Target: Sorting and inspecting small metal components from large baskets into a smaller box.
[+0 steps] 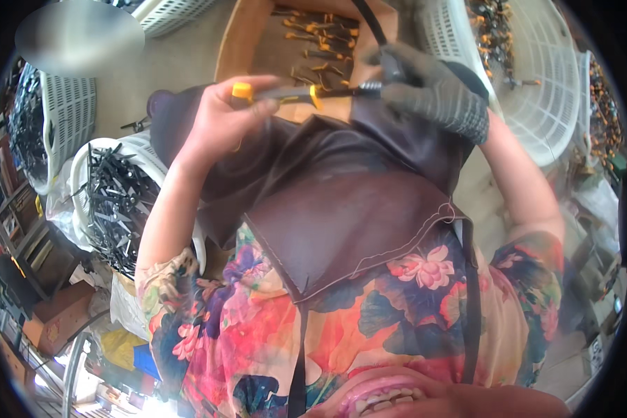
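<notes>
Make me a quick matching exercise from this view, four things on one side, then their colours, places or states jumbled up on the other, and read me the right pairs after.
Column one:
1. Left hand
2. Right hand
3. Slim tool
4. Tan box

Column two:
A. Covered by a grey glove
B. Contains orange-yellow and black pieces
C. Bare
D. Yellow and black, between the two hands

Pairs: 1-C, 2-A, 3-D, 4-B.
</notes>
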Demonstrator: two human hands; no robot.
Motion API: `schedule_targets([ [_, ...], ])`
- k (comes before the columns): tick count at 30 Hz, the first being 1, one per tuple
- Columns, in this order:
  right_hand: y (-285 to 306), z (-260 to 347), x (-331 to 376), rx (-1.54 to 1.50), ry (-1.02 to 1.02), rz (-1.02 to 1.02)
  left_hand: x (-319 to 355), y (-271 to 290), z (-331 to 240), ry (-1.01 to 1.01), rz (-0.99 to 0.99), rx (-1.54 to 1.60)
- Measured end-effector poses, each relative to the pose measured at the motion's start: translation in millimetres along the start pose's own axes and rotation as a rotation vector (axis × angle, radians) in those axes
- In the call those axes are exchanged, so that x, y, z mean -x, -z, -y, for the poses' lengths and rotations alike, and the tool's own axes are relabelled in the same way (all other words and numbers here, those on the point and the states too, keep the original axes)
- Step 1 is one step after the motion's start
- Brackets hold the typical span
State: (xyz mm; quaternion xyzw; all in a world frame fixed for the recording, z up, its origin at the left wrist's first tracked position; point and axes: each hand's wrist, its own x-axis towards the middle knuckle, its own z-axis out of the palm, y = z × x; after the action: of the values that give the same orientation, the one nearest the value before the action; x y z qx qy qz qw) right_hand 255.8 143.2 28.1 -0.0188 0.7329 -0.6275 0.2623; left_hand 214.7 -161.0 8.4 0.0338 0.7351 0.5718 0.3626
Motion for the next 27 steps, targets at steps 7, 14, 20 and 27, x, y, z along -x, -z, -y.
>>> schedule_targets([
  [7, -23, -16, 6, -0.102, -0.388, 0.122, -6, -22, 11, 0.111, 0.053, -0.094],
  [14, -30, -48, -11, 0.340, 0.275, -0.028, -18, -38, 6, 0.134, 0.038, -0.066],
  [20, -23, -31, -22, 0.085, -0.244, 0.004, -36, -41, 21, -0.045, 0.025, -0.089],
  [27, -13, -4, -32, 0.007, -0.312, -0.122, -49, -39, -5, 0.104, -0.003, -0.018],
])
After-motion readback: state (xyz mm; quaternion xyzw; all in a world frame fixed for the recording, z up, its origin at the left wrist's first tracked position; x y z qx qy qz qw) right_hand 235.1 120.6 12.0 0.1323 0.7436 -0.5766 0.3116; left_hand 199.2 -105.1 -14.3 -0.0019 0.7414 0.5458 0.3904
